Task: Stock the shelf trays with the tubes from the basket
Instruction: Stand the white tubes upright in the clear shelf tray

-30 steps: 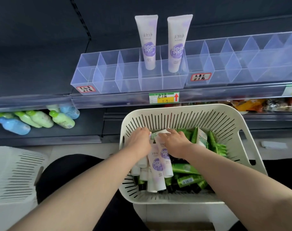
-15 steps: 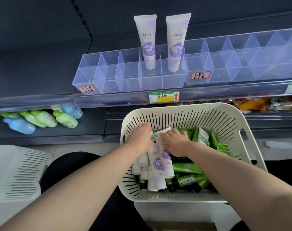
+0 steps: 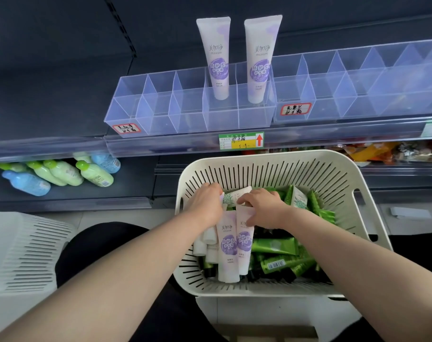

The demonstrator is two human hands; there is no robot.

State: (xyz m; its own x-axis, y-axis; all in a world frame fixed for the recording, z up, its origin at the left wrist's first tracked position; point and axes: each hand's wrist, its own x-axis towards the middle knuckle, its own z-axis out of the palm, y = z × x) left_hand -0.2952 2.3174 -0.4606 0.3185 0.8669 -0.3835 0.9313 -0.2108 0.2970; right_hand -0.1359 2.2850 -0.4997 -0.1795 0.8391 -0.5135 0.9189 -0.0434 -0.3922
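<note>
Both hands are working down in the white slotted basket, toward its far-left corner, where lilac-and-white tubes are lying touching side by side next to a heap of green tubes. The right hand is pinching the flat crimped end of the right lilac tube, thumb and fingers closing on it. The left hand is curling over the top of the left lilac tube, but its fingers are hiding, so I cannot tell whether it is gripping. Up on the shelf, the clear divided tray is already carrying two standing tubes at its right end, with the compartments toward its left end waiting open. The danger I am seeing: a pinch on that thin crimp is looking slippery, so the tube could be sliding free or dragging its neighbour along. Going in cap-down, a tall tube could be tipping and knocking the standing pair over.
</note>
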